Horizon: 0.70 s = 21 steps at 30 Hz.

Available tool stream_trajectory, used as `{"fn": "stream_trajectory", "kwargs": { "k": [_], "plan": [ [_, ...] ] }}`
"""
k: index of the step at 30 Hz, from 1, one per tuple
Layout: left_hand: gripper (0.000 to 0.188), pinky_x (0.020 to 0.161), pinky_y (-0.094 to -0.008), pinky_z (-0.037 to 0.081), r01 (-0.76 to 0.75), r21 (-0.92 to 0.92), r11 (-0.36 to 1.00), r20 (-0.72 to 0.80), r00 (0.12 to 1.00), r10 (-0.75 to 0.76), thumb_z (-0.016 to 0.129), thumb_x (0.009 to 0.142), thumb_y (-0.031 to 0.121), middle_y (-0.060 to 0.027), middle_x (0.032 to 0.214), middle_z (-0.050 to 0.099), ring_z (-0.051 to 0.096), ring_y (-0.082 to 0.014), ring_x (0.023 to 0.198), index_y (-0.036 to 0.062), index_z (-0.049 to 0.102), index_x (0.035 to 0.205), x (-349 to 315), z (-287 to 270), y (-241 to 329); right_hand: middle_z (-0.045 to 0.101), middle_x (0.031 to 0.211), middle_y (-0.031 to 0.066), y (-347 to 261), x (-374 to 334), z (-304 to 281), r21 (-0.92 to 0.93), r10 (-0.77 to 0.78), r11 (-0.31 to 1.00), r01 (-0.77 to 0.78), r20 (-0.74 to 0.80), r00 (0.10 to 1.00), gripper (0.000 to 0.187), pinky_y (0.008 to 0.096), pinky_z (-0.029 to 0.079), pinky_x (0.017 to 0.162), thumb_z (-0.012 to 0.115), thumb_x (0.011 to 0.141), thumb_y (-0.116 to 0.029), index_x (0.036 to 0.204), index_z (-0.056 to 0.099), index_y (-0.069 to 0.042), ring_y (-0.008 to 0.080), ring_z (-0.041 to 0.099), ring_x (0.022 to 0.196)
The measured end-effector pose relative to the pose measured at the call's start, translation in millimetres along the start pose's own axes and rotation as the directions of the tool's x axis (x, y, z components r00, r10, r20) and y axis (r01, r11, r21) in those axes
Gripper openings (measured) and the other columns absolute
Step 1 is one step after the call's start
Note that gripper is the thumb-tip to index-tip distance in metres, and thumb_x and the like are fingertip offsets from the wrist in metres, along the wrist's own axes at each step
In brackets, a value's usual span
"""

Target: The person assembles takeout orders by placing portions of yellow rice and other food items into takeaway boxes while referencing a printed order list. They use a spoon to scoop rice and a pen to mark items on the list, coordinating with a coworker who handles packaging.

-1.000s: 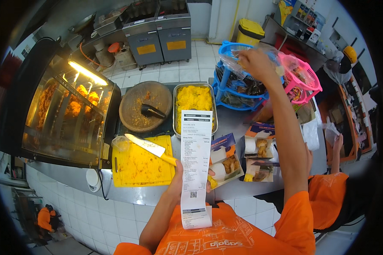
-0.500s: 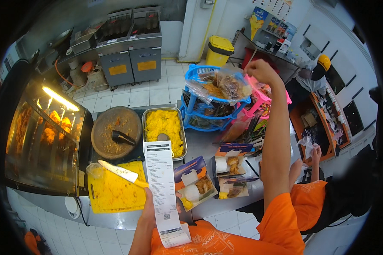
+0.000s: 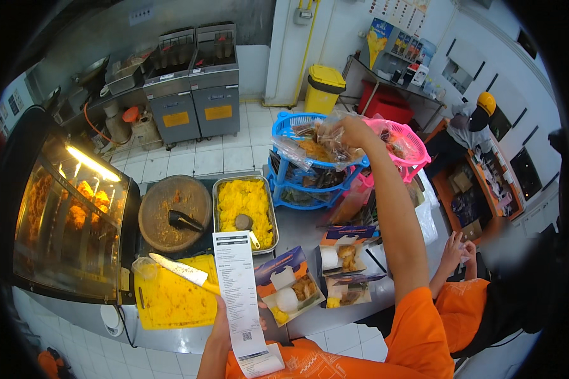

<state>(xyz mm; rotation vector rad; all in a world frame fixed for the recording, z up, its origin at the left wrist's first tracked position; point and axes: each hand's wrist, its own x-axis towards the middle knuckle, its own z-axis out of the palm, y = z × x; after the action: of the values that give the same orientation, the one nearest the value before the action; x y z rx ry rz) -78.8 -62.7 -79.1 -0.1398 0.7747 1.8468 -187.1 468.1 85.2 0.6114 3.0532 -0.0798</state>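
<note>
Left hand [image 3: 220,321]: closed, and I'm holding the long receipt [image 3: 237,292]!
Right hand [image 3: 355,131]: I'm at the plastic bags [image 3: 313,150] in the blue basket [image 3: 325,168]; how closed, I can't tell.

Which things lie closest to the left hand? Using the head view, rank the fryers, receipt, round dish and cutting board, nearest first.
From the left hand:
1. Receipt: held in it.
2. Cutting board: just to its left.
3. Round dish: farther forward, also left.
4. Fryers: farthest ahead, across the room.
</note>
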Motion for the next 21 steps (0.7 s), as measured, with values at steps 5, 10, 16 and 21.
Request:
{"fn": "stream_trajectory", "kwargs": {
  "k": [5,10,16,21],
  "plan": [
    [0.090,0.061,-0.0536,0.056,-0.012,-0.017,1.000,-0.062,0.998,0.011,0.018,0.090,0.082,-0.0219,0.106,0.063,0.065,-0.0373,0.071,0.0096,0.043,0.137,-2,-14,-5,0.071,0.103,0.0201,-1,8,14,-0.031,-0.170,0.986,0.167,-0.202,0.964,0.029,0.0460,0.054,0.088,0.069,0.075,-0.014,0.104,0.076,-0.015,0.0378,0.068,0.097],
    [0.097,0.066,-0.0549,0.058,0.001,-0.129,0.992,-0.046,0.999,-0.007,0.015,0.087,0.084,-0.0243,0.109,0.062,0.067,-0.0378,0.076,0.0071,0.040,0.141,-1,-23,-6,0.072,0.093,0.0195,21,-4,5,0.088,0.026,0.996,0.005,-0.342,0.939,0.017,0.0478,0.055,0.084,0.069,0.077,-0.020,0.088,0.076,-0.010,0.0394,0.069,0.090],
    [0.086,0.053,-0.0513,0.053,-0.150,-0.079,0.985,-0.245,0.961,0.127,0.024,0.090,0.081,-0.0188,0.098,0.062,0.062,-0.0353,0.060,0.0092,0.046,0.132,-13,-17,-1,0.072,0.095,0.0176,105,-49,-40,0.297,0.438,0.899,-0.322,-0.562,0.702,0.018,0.0489,0.055,0.083,0.071,0.079,-0.022,0.093,0.077,-0.012,0.0368,0.069,0.094],
    [0.081,0.088,-0.0453,0.046,0.081,-0.385,0.919,0.289,0.957,0.037,0.045,0.090,0.071,-0.0196,0.118,0.057,0.056,-0.0305,0.101,0.0034,0.051,0.134,-1,-24,5,0.063,0.109,0.0117,148,-65,-1,-0.259,0.192,0.910,-0.322,-0.424,0.885,0.018,0.0529,0.049,0.092,0.070,0.081,-0.026,0.097,0.076,-0.019,0.0349,0.056,0.114]
  ]
}}
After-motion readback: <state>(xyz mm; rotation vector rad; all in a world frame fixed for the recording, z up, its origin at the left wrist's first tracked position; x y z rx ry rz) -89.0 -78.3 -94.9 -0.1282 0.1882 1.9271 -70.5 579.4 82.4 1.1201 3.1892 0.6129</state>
